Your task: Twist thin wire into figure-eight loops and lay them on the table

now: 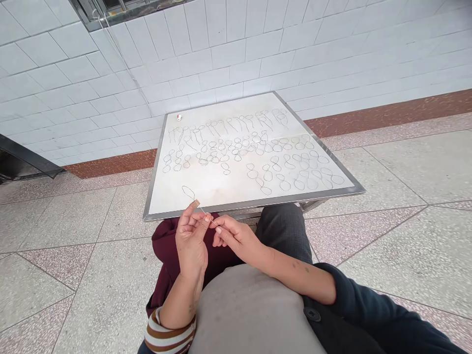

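Note:
A thin wire with a loop (188, 191) at its far end runs between my two hands, above the near edge of the white table. My left hand (192, 233) pinches the wire between thumb and fingers, and a tan wrap covers one fingertip. Just right of it, my right hand (236, 236) grips the wire's lower end between thumb and forefinger. On the table (221, 194) lie many thin wire pieces bent into double loops (266, 190), in uneven rows. Longer looped wires (214, 127) lie toward the back.
A small red and white object (179, 117) sits at the table's back left corner. The table has a grey metal rim and stands near a white tiled wall (228, 49). My legs (285, 231) are under its near edge. A cord (127, 64) hangs down the wall.

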### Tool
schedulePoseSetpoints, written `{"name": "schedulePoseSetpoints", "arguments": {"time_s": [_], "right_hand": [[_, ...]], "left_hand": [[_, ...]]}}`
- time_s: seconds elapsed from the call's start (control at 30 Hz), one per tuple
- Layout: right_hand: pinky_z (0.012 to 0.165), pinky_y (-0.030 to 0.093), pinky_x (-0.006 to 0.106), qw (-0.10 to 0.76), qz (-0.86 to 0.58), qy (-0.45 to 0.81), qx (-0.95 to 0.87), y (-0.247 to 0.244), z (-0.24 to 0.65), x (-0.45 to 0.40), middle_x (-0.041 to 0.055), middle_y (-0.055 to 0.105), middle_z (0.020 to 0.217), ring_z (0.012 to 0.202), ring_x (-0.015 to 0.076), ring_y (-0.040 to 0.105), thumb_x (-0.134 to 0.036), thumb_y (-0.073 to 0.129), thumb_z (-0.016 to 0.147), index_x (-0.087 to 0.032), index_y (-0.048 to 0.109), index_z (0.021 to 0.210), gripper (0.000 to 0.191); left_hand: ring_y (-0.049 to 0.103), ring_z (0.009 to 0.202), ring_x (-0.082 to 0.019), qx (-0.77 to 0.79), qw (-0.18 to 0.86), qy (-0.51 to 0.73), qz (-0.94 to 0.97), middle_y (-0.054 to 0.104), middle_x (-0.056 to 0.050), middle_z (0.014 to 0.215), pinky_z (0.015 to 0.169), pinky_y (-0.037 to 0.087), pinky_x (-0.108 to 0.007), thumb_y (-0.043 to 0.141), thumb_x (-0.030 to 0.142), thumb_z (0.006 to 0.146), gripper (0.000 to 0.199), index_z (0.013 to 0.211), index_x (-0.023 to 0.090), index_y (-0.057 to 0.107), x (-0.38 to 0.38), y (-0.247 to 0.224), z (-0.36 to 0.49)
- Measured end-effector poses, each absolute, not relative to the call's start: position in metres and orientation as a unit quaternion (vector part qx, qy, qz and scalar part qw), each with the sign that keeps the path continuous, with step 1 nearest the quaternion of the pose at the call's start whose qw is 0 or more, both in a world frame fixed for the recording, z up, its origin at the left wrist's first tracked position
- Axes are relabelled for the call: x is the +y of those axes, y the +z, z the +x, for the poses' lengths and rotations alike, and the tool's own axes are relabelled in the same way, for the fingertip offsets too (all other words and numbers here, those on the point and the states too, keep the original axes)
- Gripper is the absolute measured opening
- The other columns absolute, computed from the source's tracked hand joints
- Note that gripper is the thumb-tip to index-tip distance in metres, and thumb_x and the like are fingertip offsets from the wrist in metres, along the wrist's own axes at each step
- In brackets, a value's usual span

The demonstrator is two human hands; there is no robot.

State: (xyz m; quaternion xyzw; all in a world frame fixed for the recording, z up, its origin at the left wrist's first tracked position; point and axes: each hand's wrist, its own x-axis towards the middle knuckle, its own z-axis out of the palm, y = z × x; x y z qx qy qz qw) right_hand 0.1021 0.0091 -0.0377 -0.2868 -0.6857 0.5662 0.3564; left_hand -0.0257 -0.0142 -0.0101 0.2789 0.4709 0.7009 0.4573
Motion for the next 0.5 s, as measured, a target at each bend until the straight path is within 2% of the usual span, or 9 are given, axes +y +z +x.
{"name": "schedulePoseSetpoints", "arguments": {"time_s": [0.1, 0.3, 0.5], "right_hand": [[0.067, 0.052, 0.026, 0.359, -0.275, 0.586, -0.672, -0.0360, 0.1017, 0.0101, -0.0001, 0.064, 0.074, 0.067, 0.0108, 0.060, -0.038, 0.037, 0.098, -0.020, 0.052, 0.107, 0.025], [0.067, 0.051, 0.027, 0.328, -0.241, 0.645, -0.647, -0.0359, 0.1031, 0.0120, 0.0019, 0.065, 0.077, 0.068, 0.0110, 0.060, -0.042, 0.036, 0.098, -0.018, 0.056, 0.104, 0.031], [0.068, 0.051, 0.027, 0.312, -0.237, 0.662, -0.639, -0.0374, 0.1052, 0.0114, 0.0024, 0.065, 0.078, 0.069, 0.0111, 0.059, -0.042, 0.037, 0.098, -0.018, 0.057, 0.103, 0.032]], "left_hand": [[0.061, 0.076, -0.008, 0.464, 0.465, 0.702, 0.275, 0.060, 0.003, 0.077, 0.084, 0.048, -0.025, 0.077, 0.016, 0.070, 0.043, 0.111, 0.019, 0.066, -0.0144, -0.0111, -0.0251], [0.060, 0.071, -0.009, 0.465, 0.441, 0.720, 0.265, 0.059, 0.004, 0.075, 0.078, 0.049, -0.025, 0.076, 0.015, 0.070, 0.050, 0.118, 0.022, 0.063, -0.0121, -0.0114, -0.0287], [0.059, 0.074, -0.008, 0.462, 0.448, 0.720, 0.260, 0.057, 0.003, 0.077, 0.081, 0.049, -0.025, 0.075, 0.013, 0.071, 0.047, 0.116, 0.021, 0.063, -0.0132, -0.0084, -0.0301]]}}
